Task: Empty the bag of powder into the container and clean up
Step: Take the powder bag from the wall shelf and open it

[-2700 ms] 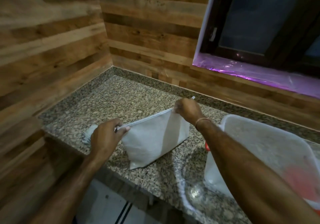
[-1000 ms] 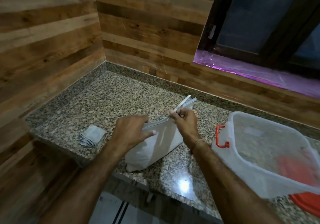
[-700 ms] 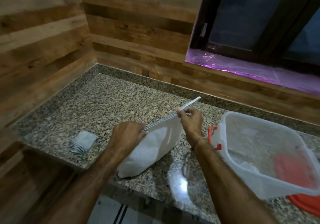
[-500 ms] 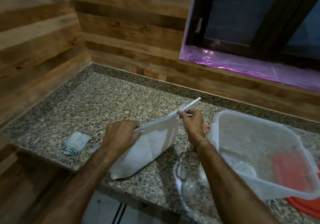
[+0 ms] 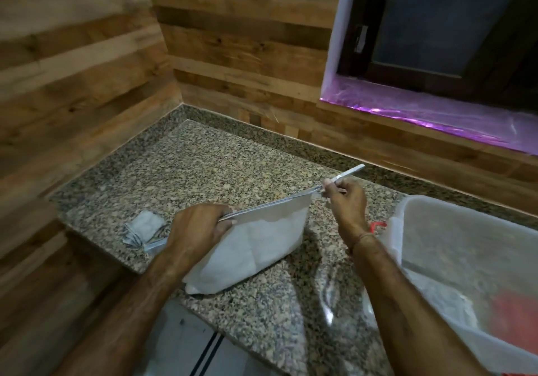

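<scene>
Folded cloth (image 5: 144, 225): lies at the granite countertop's (image 5: 218, 172) near-left edge, just beside the left hand, in the same spot as before.
Left hand (image 5: 198, 230): fingers curled over the left part of the bag's top seam, clamping it; a moment ago it lay flatter across the top.
Bag of powder (image 5: 262, 247): stands on the countertop between the hands, full and leaning, its top edge pulled into a taut line. It has not been lifted.
Seal strip (image 5: 350, 172): a narrow white strip now runs out past the bag's right corner, where earlier only the corner showed.
Right hand (image 5: 346, 198): thumb and fingers pinch the strip and draw it up and away to the right.
Container (image 5: 465, 259): translucent tub with a red handle (image 5: 378, 225), uncovered, just right of the right wrist, apart from the bag.
Meaning: the bag is probably being opened. Whether its mouth is open yet cannot be told, and pouring has not begun.
</scene>
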`<act>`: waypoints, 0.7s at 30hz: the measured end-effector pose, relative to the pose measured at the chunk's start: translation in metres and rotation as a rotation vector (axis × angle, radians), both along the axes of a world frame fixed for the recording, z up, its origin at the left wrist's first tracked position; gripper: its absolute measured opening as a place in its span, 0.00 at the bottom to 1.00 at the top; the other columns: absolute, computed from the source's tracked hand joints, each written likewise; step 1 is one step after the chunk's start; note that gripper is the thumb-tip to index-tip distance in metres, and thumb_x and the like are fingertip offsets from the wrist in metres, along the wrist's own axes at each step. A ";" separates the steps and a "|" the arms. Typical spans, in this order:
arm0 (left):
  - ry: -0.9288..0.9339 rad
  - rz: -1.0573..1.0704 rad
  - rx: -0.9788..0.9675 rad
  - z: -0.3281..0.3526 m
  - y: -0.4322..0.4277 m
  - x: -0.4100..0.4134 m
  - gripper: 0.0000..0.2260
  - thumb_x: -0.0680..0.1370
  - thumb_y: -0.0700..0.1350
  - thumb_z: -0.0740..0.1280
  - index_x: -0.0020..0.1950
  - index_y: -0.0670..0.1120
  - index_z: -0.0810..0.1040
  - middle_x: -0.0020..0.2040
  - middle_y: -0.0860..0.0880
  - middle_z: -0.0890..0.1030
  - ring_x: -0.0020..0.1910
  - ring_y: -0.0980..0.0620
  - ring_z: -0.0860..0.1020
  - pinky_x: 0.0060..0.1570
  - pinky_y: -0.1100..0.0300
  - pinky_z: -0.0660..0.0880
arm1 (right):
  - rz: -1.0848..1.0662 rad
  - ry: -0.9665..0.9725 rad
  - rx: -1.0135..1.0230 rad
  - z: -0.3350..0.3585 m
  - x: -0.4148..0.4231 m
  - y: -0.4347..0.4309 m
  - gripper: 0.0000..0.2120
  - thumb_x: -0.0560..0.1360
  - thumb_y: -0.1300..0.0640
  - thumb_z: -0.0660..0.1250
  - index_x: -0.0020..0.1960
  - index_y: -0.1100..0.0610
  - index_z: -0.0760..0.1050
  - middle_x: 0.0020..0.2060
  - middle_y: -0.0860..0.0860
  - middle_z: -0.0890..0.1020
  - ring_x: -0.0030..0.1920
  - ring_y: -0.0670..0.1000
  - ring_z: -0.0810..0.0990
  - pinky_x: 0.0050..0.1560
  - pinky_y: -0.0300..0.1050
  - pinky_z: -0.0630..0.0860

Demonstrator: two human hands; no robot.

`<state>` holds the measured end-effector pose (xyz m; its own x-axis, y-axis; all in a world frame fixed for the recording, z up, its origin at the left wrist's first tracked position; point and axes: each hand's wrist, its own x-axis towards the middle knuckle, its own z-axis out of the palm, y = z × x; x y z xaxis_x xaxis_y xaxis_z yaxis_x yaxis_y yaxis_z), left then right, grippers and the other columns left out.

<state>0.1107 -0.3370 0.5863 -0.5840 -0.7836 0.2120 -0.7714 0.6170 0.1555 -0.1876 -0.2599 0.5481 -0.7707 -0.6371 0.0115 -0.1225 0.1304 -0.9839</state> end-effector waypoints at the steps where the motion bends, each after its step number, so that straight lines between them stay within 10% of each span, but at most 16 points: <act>1: -0.006 0.041 0.023 0.001 0.000 0.008 0.11 0.79 0.59 0.69 0.49 0.52 0.82 0.44 0.52 0.85 0.47 0.47 0.83 0.37 0.57 0.70 | 0.047 -0.044 -0.027 0.000 -0.001 -0.002 0.13 0.81 0.52 0.70 0.49 0.64 0.79 0.46 0.55 0.85 0.45 0.54 0.85 0.38 0.44 0.81; 7: 0.118 0.275 0.111 -0.005 0.006 0.072 0.10 0.75 0.59 0.75 0.42 0.55 0.81 0.38 0.55 0.82 0.40 0.53 0.81 0.36 0.56 0.72 | 0.455 -0.221 -0.047 -0.013 0.010 -0.014 0.11 0.81 0.51 0.70 0.62 0.52 0.81 0.58 0.52 0.84 0.49 0.50 0.82 0.44 0.46 0.81; 13: 0.773 0.446 0.439 -0.041 0.029 0.113 0.11 0.75 0.54 0.76 0.48 0.48 0.85 0.41 0.53 0.87 0.42 0.57 0.85 0.40 0.59 0.79 | 0.516 -0.364 -0.075 -0.026 0.006 -0.022 0.16 0.79 0.55 0.73 0.67 0.53 0.79 0.68 0.51 0.79 0.61 0.54 0.81 0.55 0.48 0.79; 21: 1.080 0.596 0.501 -0.067 0.044 0.087 0.03 0.78 0.41 0.74 0.48 0.41 0.85 0.42 0.48 0.86 0.42 0.52 0.83 0.46 0.55 0.77 | 0.515 -0.339 -0.020 -0.053 0.006 -0.024 0.16 0.77 0.63 0.73 0.64 0.54 0.80 0.59 0.51 0.86 0.57 0.54 0.85 0.51 0.53 0.82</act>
<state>0.1977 -0.2928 0.5193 0.1509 -0.9879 -0.0355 -0.2488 -0.0727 0.9658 -0.1815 -0.2843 0.4953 -0.3271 -0.9306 -0.1642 0.1550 0.1186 -0.9808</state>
